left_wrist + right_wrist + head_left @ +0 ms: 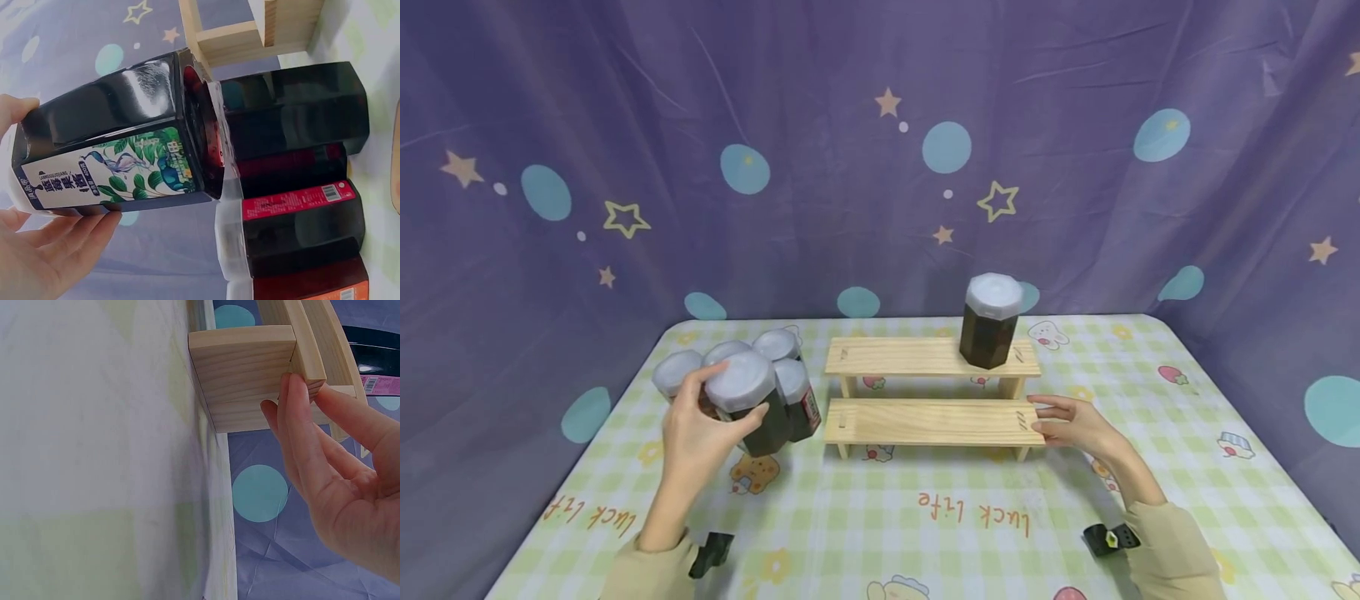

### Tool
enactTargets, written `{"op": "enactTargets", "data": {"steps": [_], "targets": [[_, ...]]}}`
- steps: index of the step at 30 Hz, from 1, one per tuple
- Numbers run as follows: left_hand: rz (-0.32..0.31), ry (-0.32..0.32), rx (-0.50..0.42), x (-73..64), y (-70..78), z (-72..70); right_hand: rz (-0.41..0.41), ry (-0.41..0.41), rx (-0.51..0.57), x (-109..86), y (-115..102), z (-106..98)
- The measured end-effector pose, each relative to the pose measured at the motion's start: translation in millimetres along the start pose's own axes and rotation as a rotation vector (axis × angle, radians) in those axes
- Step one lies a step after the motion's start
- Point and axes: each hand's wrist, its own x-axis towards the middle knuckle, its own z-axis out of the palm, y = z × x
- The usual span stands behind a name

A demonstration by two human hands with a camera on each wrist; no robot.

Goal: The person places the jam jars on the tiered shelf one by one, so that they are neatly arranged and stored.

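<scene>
My left hand (698,437) grips a dark faceted jar (763,421) with a whitish lid, thumb on one side and fingers on the other. In the left wrist view this jar (106,137) shows a label with green leaves and is raised above the standing jars (300,231). My right hand (1078,425) is at the right end of a two-step wooden shelf (925,422). In the right wrist view, its thumb and fingers pinch the end of the lower board (306,350). Another dark jar (988,333) stands at the right of the upper step.
Several white-lidded jars (797,400) cluster left of the shelf, partly hidden behind the held jar and left hand. A green checked cloth (925,542) covers the table. A purple curtain (820,75) hangs behind.
</scene>
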Motion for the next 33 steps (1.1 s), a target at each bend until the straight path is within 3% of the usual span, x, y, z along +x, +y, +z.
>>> {"op": "enactTargets", "data": {"steps": [1,5,8,11,22,33], "targets": [[0.019,0.007,-0.014,1.3,-13.5,5.4,0.0,0.0,-0.001,-0.2,-0.3,0.0],[0.051,-0.002,-0.054,1.8,-12.3,8.3,0.001,0.001,0.0,-0.6,-0.6,0.0],[-0.006,-0.057,-0.066,-2.1,48.0,-9.6,-0.001,0.003,-0.001,-0.4,0.1,0.0],[-0.022,-0.087,-0.055,-0.7,57.9,-7.6,-0.002,0.003,-0.001,0.1,0.9,-0.1],[0.039,-0.13,-0.094,9.8,70.0,12.6,0.001,0.001,0.0,0.9,0.5,-0.5],[0.12,-0.121,-0.167,20.7,85.4,31.2,-0.001,-0.002,0.01,0.5,-0.2,-0.5]]}}
